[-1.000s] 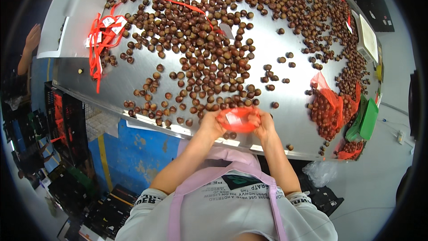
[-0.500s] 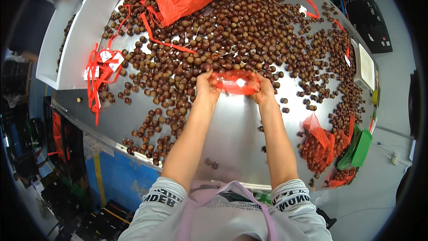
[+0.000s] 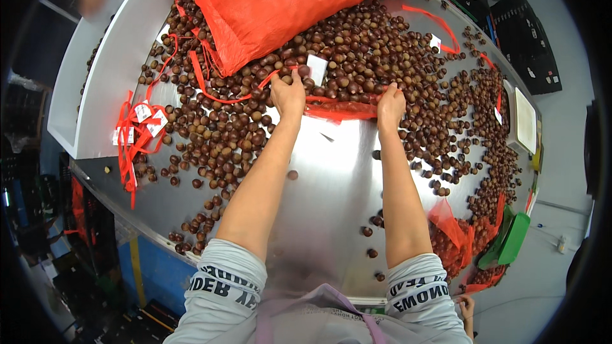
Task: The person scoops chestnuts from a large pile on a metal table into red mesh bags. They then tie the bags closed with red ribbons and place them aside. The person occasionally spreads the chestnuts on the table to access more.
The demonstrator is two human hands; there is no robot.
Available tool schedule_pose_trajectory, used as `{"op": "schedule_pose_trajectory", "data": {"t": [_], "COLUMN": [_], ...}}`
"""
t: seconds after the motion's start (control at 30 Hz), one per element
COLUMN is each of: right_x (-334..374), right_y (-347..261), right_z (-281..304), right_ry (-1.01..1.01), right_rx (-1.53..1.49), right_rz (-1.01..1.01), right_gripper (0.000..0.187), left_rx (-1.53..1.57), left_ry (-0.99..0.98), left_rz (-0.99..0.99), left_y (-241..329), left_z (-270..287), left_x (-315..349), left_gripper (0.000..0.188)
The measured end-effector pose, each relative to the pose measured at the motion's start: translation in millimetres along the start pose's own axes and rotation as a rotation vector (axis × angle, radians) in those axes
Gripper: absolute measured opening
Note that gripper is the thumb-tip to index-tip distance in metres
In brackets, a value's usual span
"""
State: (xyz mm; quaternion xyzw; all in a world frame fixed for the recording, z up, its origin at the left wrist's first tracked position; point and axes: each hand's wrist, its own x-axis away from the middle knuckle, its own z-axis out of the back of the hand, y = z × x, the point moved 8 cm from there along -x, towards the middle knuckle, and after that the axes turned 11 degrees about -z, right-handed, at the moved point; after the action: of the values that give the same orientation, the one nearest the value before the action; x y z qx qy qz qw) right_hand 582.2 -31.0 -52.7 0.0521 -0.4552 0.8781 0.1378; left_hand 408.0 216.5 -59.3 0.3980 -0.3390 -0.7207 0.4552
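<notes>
My left hand and my right hand are closed on the two ends of a red mesh bag, its mouth stretched wide between them. The bag lies low over the metal table, pressed against the near side of a big heap of round brown nuts that look like chestnuts. A white tag stands up among the nuts just beyond the bag. My left fingertips reach into the nuts, partly hidden, near a red strap.
A large red sack lies across the far side. Left are a white bin and tagged red straps. Right are a white scale, filled mesh bags and a green scoop. Another person's hand shows lower right.
My hands have spread apart and moved slightly farther away, stretching the bag wide against the nuts. A white tag now shows beyond it. Another person's hand has appeared at lower right.
</notes>
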Motion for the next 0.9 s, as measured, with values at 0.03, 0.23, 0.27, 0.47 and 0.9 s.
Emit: {"op": "schedule_pose_trajectory", "data": {"t": [0.03,0.23,0.27,0.47,0.9], "right_x": [2,0,7,53,115], "right_y": [-11,-18,-6,22,27], "right_z": [-3,-26,-29,-9,50], "right_ry": [-0.003,-0.333,-0.456,-0.796,-0.762], "right_rx": [0.08,-0.24,-0.339,-0.186,0.456], "right_rz": [0.03,-0.116,-0.238,-0.261,0.097], "right_gripper": [0.046,0.041,0.04,0.028,0.038], "left_rx": [0.047,0.278,0.445,0.4,-0.019], "left_ry": [-0.079,-0.439,-0.45,-0.795,-1.081], "left_rz": [0.048,0.353,0.473,0.399,0.225], "left_y": [-4,17,7,13,43], "left_z": [-12,-32,-33,-8,53], "left_x": [-4,-20,-9,47,101], "left_gripper": [0.035,0.051,0.052,0.078,0.031]}}
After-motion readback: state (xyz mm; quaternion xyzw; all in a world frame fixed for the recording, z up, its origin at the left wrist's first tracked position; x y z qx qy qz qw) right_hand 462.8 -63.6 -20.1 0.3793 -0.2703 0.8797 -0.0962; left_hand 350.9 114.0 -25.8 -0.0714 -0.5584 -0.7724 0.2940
